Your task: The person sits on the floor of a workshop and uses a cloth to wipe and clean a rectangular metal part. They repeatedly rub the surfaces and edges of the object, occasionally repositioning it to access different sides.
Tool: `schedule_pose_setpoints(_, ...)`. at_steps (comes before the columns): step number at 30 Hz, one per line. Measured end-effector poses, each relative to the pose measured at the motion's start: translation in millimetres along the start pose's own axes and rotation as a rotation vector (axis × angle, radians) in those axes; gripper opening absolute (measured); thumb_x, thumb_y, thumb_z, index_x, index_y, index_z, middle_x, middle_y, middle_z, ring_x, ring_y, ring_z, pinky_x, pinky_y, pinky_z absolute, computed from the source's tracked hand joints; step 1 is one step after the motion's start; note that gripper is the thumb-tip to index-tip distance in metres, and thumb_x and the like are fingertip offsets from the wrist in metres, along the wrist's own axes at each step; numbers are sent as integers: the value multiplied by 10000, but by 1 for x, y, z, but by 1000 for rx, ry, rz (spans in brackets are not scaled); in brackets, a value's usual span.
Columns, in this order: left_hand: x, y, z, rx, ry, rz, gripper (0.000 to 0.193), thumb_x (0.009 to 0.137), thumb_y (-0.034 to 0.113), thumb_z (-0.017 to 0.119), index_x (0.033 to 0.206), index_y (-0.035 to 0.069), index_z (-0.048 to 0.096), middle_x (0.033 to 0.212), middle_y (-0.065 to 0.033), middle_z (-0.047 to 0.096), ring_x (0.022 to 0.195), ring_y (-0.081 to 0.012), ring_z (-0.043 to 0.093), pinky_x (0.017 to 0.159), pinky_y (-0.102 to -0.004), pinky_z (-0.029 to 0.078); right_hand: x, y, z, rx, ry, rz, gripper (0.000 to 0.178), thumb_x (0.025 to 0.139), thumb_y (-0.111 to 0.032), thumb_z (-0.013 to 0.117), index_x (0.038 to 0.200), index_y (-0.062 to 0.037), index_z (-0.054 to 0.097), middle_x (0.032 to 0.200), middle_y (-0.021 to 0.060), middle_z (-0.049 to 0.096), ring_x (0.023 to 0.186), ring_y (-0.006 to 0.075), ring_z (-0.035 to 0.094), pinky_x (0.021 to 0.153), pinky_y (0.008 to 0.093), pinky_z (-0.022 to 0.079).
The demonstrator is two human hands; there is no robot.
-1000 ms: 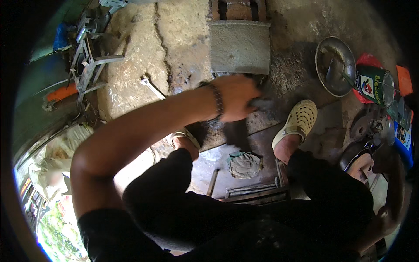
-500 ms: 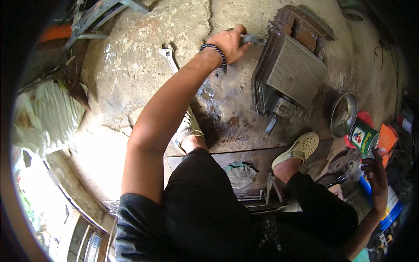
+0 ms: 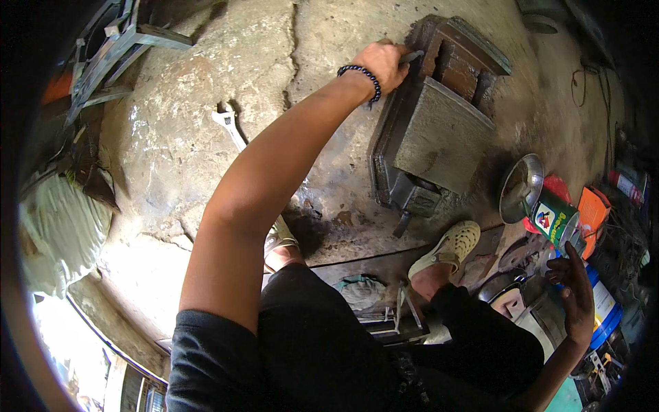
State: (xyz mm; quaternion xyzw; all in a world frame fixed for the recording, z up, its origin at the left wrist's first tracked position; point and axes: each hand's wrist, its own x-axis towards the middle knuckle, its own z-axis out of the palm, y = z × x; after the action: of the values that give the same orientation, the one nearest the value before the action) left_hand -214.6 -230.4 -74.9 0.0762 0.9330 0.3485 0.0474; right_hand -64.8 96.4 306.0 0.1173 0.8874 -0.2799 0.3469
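My left hand (image 3: 381, 63), with a bead bracelet on the wrist, is stretched out and closed around a thin dark metal tool (image 3: 410, 58). The tool's tip rests against the upper left edge of a grimy metal machine block (image 3: 439, 130) standing on the cracked concrete floor (image 3: 206, 117). My right hand (image 3: 573, 288) hovers at the lower right with its dark, greasy fingers spread, holding nothing, just below a green tin can (image 3: 556, 221). I sit with both feet in sandals; the right one (image 3: 449, 248) is near the block's lower end.
An adjustable wrench (image 3: 230, 125) lies on the floor left of my arm. A metal bowl (image 3: 519, 187), an orange packet (image 3: 592, 211) and a blue container (image 3: 604, 309) crowd the right side. Metal scrap (image 3: 117, 48) lies at the upper left, a pale sack (image 3: 62, 233) at the left.
The view has swung and my left arm has reached farther out, taking the tool up to the block's upper edge. My right hand has stayed low at the right.
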Motion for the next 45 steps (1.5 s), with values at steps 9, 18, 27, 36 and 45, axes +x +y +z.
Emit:
schedule_pose_setpoints(9, -7, 12, 21, 607, -271, 174, 486, 919, 237, 620, 1393, 186, 524, 1273, -133, 591, 1047, -275, 670, 906, -422, 567, -19, 12, -9, -7, 105, -17, 992, 848, -591, 647, 1495, 88, 323, 1253, 216, 593, 1161, 303, 581, 1037, 418, 415)
schedule_pose_setpoints(18, -3, 9, 28, 816, -679, 344, 330, 943, 199, 548, 1233, 79, 648, 1179, -169, 696, 1102, -292, 678, 868, -463, 575, -28, 23, -13, -16, 95, 1, 1035, 835, -622, 663, 1495, 93, 313, 1195, 187, 614, 1101, 274, 598, 993, 397, 439)
schedule_pose_setpoints(27, -72, 20, 15, 380, -668, 140, 326, 910, 253, 519, 1124, 68, 681, 965, -216, 723, 902, -380, 712, 773, -481, 581, -35, 10, -6, 25, 79, -43, 1017, 833, -607, 674, 1487, 93, 329, 1190, 186, 612, 1089, 268, 594, 973, 392, 446)
schedule_pose_setpoints(36, -145, 29, 0, 239, -842, 108, 310, 890, 287, 538, 975, 51, 720, 900, -226, 718, 876, -389, 707, 774, -488, 573, -36, -4, -2, 58, 28, -16, 1023, 806, -595, 720, 1506, 45, 334, 1193, 162, 621, 1091, 239, 589, 965, 371, 441)
schedule_pose_setpoints(45, -35, 2, -38, 84, -223, 44, 499, 938, 259, 504, 1416, 115, 494, 980, -233, 713, 926, -369, 702, 910, -469, 555, -23, -6, 2, 98, 16, -33, 1009, 809, -572, 726, 1507, 40, 333, 1201, 182, 607, 1102, 263, 591, 964, 388, 451)
